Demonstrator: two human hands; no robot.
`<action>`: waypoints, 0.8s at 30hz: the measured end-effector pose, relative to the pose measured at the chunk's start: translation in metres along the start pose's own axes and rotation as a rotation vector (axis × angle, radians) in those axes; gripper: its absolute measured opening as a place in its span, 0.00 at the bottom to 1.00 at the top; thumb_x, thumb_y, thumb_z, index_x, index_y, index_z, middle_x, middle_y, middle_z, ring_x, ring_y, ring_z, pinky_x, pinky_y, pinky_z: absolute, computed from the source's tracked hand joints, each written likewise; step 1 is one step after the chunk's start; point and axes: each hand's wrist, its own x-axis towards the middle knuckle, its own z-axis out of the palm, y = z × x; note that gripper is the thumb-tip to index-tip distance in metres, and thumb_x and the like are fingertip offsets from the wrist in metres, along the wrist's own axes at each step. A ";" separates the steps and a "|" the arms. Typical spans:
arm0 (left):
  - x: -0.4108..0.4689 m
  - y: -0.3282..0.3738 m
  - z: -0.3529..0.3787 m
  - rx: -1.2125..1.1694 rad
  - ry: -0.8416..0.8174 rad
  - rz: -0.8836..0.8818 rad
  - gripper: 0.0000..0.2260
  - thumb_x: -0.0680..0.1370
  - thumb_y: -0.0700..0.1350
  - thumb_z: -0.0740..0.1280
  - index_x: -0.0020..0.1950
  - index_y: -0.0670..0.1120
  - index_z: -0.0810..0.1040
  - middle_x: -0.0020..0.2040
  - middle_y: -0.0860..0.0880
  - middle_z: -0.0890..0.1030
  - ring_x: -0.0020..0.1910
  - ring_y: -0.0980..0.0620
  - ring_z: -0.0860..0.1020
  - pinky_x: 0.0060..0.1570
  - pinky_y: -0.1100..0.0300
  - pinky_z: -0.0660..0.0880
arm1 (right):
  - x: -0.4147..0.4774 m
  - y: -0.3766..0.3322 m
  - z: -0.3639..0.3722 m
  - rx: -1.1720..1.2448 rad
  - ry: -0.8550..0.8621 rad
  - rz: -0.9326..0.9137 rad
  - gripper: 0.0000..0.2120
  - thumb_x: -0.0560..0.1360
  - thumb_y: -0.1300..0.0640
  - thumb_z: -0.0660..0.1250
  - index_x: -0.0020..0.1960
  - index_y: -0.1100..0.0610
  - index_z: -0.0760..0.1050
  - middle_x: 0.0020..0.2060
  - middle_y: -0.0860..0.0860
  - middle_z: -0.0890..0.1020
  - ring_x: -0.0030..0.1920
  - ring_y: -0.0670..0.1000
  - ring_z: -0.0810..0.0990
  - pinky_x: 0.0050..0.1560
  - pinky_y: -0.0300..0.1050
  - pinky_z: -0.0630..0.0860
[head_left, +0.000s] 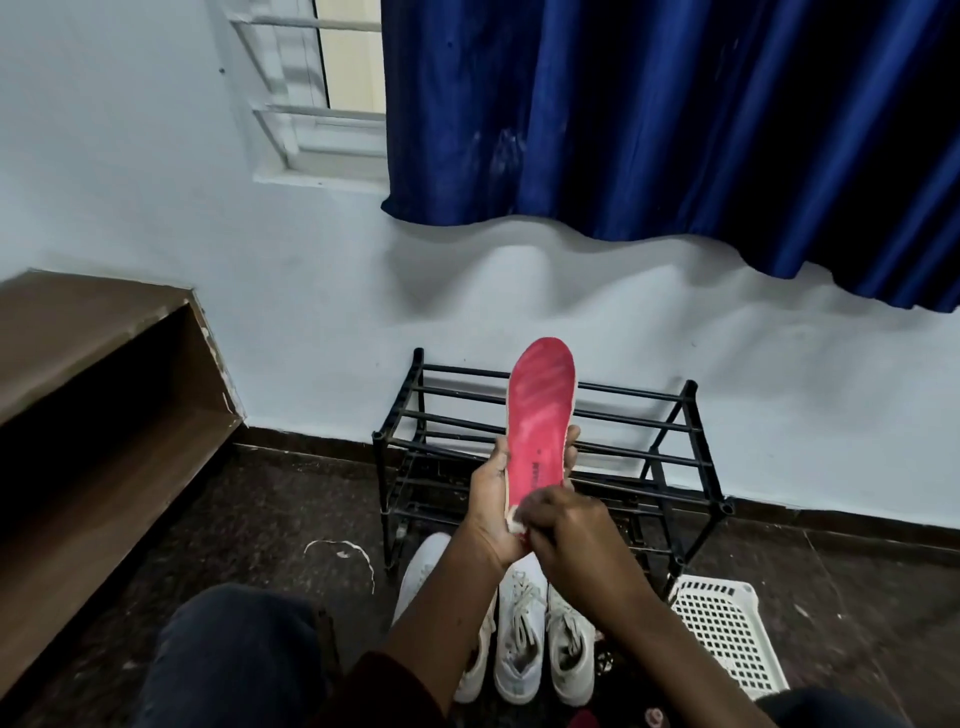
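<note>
Insole (540, 415) being gripped, toe end up.
Clasping its edges with left hand (496, 493), thumb one side, fingers the other; curling right hand (566, 525) over the heel end, seemingly pinching there, though blurred. Facing shoe rack (689, 402) beyond both hands, white shoes (519, 649) lying beneath the wrists.

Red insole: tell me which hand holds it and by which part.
Both. The left hand grips the red insole round its lower half, and the right hand appears to pinch its heel end.

Dark print on the red insole (540, 410), too blurred to read
</note>
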 end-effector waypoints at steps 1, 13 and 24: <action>0.000 0.001 -0.002 0.003 0.004 0.013 0.33 0.79 0.63 0.50 0.69 0.37 0.69 0.60 0.42 0.76 0.46 0.48 0.80 0.41 0.58 0.78 | -0.005 0.001 -0.001 0.040 -0.082 0.008 0.11 0.64 0.64 0.62 0.39 0.56 0.82 0.38 0.50 0.82 0.38 0.49 0.81 0.42 0.39 0.74; -0.003 0.016 -0.007 0.049 0.100 0.052 0.28 0.80 0.58 0.53 0.44 0.40 0.85 0.41 0.41 0.84 0.38 0.46 0.83 0.39 0.58 0.80 | 0.052 -0.015 -0.046 0.405 0.192 0.398 0.08 0.70 0.62 0.70 0.47 0.54 0.84 0.37 0.46 0.82 0.38 0.41 0.79 0.40 0.27 0.70; -0.020 0.043 0.001 0.030 0.035 0.081 0.27 0.76 0.59 0.56 0.54 0.39 0.82 0.53 0.41 0.82 0.49 0.44 0.82 0.50 0.53 0.78 | 0.068 -0.024 -0.083 1.451 0.317 0.509 0.12 0.70 0.71 0.58 0.38 0.60 0.78 0.32 0.53 0.81 0.33 0.51 0.79 0.32 0.41 0.76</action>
